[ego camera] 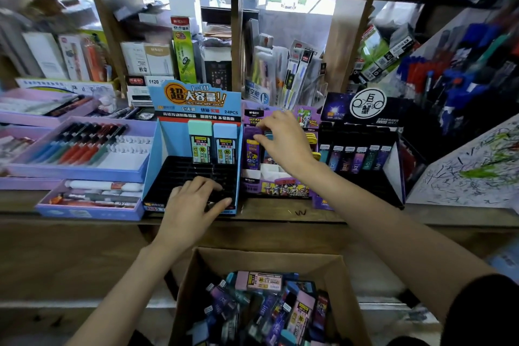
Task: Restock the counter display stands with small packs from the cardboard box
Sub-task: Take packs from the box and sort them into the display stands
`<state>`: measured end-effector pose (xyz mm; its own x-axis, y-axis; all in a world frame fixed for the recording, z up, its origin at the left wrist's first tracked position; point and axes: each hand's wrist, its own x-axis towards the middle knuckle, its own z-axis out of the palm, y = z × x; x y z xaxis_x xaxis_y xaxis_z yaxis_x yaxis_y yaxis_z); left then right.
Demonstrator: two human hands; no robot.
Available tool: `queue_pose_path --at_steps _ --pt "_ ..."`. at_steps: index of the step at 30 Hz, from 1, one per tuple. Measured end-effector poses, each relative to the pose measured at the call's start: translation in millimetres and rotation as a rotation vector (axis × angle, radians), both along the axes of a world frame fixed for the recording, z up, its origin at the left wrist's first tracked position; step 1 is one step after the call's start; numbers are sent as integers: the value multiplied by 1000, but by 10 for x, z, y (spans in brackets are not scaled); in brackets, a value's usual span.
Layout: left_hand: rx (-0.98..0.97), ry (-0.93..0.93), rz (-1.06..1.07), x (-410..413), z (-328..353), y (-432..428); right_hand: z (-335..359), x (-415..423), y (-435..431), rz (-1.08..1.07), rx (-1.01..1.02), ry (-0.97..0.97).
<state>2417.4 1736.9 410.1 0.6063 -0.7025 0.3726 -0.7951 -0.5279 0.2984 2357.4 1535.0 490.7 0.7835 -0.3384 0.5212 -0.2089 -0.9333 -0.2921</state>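
SHOP COUNTER, RESTOCK UNDER WAY: At the wooden counter (pixel 351 215), your right hand (pixel 283 140) pinches the top of a purple pack (pixel 252 149) between thumb and fingertips. It holds the pack upright at the left side of the purple display stand (pixel 280 189), the middle of three stands.

Your left hand (pixel 193 199) rests on the black slotted tray of the blue display stand (pixel 161 154) just to the left. Its fingers are loosely spread and hold nothing, apparently steadying the stand. Two upright packs (pixel 200 146) stand at that tray's far row, and its nearer slots show bare. To the right, a black display stand (pixel 370 185) carries a row of packs.

Near you, below the counter edge, the open cardboard box (pixel 193 284) holds a loose jumble of small packs (pixel 259 281) in purple, pink and teal, lying at all angles.

The packs look like slim, rigid plastic cases. They are probably light, stiff and smooth enough to slip from a loose grip. A short drop seems unlikely to harm one, though a knock could topple its neighbours.

Each is best taken by its capped end, thumb on one broad face and fingers on the other. That leaves the bottom free to slide into a slot. The stands look like light card, so a steadying hand is sensible.
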Motion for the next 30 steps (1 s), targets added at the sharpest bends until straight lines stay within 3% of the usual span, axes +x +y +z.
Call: queue_pose_path --at_steps 9,15,18,21,26,30 --pt "-4 18 -19 -22 27 17 -31 48 -28 -57 -198 143" --pt "-279 95 -143 -380 223 224 37 -406 160 7 -237 80" --pt "-238 283 -234 -565 5 359 -197 -869 293 96 -113 138" --pt "-125 421 -201 -692 -461 440 -684 -1325 355 154 38 324" --pt "58 642 -128 -955 -1433 598 -1761 -1931 376 48 501 676" --pt "221 795 -119 -1178 -1963 729 -2487 -2278 456 17 643 916"
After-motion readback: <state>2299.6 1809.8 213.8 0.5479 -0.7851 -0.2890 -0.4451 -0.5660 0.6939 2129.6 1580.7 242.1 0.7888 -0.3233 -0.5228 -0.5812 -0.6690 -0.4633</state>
